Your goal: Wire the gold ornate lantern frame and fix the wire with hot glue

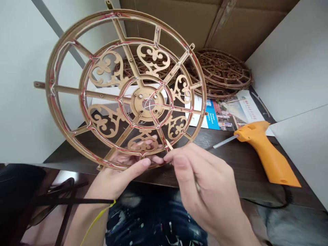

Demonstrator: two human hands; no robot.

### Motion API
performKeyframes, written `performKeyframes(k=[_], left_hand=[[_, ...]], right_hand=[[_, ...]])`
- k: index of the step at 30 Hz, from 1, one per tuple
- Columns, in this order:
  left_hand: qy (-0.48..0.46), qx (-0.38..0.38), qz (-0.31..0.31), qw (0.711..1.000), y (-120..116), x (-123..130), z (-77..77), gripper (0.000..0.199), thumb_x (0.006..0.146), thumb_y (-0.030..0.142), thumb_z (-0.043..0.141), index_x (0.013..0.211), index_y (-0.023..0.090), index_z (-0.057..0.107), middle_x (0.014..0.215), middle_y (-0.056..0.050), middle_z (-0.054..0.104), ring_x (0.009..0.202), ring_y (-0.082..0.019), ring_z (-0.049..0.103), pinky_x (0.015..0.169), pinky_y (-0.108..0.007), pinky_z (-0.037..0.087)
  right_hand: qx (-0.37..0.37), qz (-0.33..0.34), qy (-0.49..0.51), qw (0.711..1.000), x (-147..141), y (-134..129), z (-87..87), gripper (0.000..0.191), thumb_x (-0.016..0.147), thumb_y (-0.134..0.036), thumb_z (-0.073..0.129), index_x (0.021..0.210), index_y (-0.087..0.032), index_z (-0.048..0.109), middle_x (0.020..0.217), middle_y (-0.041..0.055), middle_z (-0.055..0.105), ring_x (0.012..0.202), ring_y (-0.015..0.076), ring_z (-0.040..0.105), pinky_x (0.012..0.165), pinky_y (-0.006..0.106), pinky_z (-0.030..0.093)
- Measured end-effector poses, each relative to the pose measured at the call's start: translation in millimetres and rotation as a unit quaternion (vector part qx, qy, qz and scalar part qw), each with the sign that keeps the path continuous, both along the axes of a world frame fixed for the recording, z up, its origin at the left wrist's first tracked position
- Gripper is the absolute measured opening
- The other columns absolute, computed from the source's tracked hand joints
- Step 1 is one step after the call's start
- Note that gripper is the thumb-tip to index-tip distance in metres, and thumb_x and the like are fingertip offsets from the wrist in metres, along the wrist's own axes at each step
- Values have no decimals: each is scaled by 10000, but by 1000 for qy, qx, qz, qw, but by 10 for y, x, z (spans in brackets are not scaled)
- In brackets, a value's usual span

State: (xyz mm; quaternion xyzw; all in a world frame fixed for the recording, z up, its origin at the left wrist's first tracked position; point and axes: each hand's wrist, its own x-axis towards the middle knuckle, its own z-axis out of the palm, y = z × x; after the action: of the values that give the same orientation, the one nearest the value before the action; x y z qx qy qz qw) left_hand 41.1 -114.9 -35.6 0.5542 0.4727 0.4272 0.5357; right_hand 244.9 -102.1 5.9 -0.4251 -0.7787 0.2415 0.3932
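A large round gold frame [106,94] with spokes, scrollwork and red and white wires along its channels is held up, tilted, above the dark table. My left hand [125,167] grips its lower rim, thumb in front and fingers behind. In my right hand [202,177] is a thin light wooden stick [169,145], pinched between thumb and fingers. The stick's tip touches or nearly touches the wires on a lower right spoke. Loose wire ends cross the frame's central hole.
An orange glue gun [268,152] with a clear stick lies on the dark table [241,171] at the right. Behind are stacked round frames [222,70] beside printed brochures [225,114]. A cardboard sheet [174,20] stands at the back, between white panels. A black cable hangs at the lower right.
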Motion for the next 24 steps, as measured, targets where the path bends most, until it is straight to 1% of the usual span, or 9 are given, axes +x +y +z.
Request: performKeyframes(k=[2, 4, 6, 7, 9, 13, 17, 20, 24], left_hand=[[-5, -5, -6, 1000, -1, -10, 7, 185, 1014, 327, 632, 1073, 296, 804, 1140, 12, 820, 1176, -238, 733, 1127, -413, 555], [0, -7, -9, 1000, 2, -21, 11, 189, 1015, 318, 632, 1086, 305, 807, 1162, 18, 817, 1187, -234, 731, 1129, -401, 555], [-2, -10, -20, 1000, 10, -33, 12, 200, 1018, 308, 629, 1097, 315, 813, 1144, 21, 823, 1181, -234, 736, 1140, -411, 548], [-9, -12, -27, 1000, 16, -38, 12, 210, 1022, 305, 623, 1109, 321, 814, 1126, 19, 828, 1166, -236, 744, 1136, -423, 552], [-28, -19, -35, 999, 28, -41, 14, 227, 1028, 302, 613, 1124, 333, 817, 1119, 15, 830, 1139, -243, 757, 1118, -445, 568], [-43, -22, -20, 999, 25, -15, 33, 202, 1012, 312, 639, 1063, 320, 834, 1157, 9, 822, 1160, -258, 748, 1107, -446, 577], [-40, -21, -6, 999, -11, 12, 30, 187, 1008, 320, 650, 1027, 330, 836, 1143, 32, 824, 1195, -240, 729, 1136, -412, 548], [-56, -21, 8, 998, -24, 13, -4, 184, 1010, 329, 650, 1052, 346, 828, 1129, 61, 826, 1197, -211, 726, 1161, -369, 518], [-71, -28, 17, 997, -19, 15, -56, 164, 990, 352, 679, 1049, 327, 829, 1106, 51, 832, 1201, -226, 721, 1177, -385, 500]], right_hand=[[-99, 13, 151, 983, -14, 8, -34, 288, 1086, -264, 460, 977, -200, 719, 856, 16, 693, 755, 112, 649, 613, 229, 510], [-193, 15, 330, 924, -6, 11, -52, 314, 1095, -326, 440, 978, -243, 720, 841, 8, 679, 692, 110, 631, 483, 191, 472], [-222, 1, 436, 872, 20, 12, -45, 314, 1079, -387, 471, 952, -253, 725, 799, 11, 659, 626, 119, 605, 416, 188, 441], [-217, -12, 453, 865, 40, 8, -36, 309, 1063, -413, 500, 936, -249, 728, 781, 14, 650, 611, 123, 595, 416, 196, 445], [-196, -37, 438, 877, 88, -12, -23, 343, 1048, -452, 517, 904, -233, 738, 766, 28, 636, 623, 134, 591, 442, 219, 459], [-144, -25, 317, 937, 185, -91, -65, 413, 1087, -384, 417, 925, -216, 757, 810, 47, 640, 710, 147, 592, 541, 259, 478], [-21, 12, 135, 991, 237, -149, -120, 226, 1042, -233, 493, 1030, -175, 712, 870, 46, 676, 773, 142, 613, 657, 283, 483], [43, 26, 80, 996, 274, -193, -112, 153, 1008, -193, 526, 1009, -167, 677, 824, 37, 670, 737, 144, 607, 667, 306, 465], [-7, 34, 89, 995, 282, -280, -98, 238, 1057, -236, 447, 959, -196, 660, 784, 13, 653, 694, 126, 605, 643, 296, 449]])
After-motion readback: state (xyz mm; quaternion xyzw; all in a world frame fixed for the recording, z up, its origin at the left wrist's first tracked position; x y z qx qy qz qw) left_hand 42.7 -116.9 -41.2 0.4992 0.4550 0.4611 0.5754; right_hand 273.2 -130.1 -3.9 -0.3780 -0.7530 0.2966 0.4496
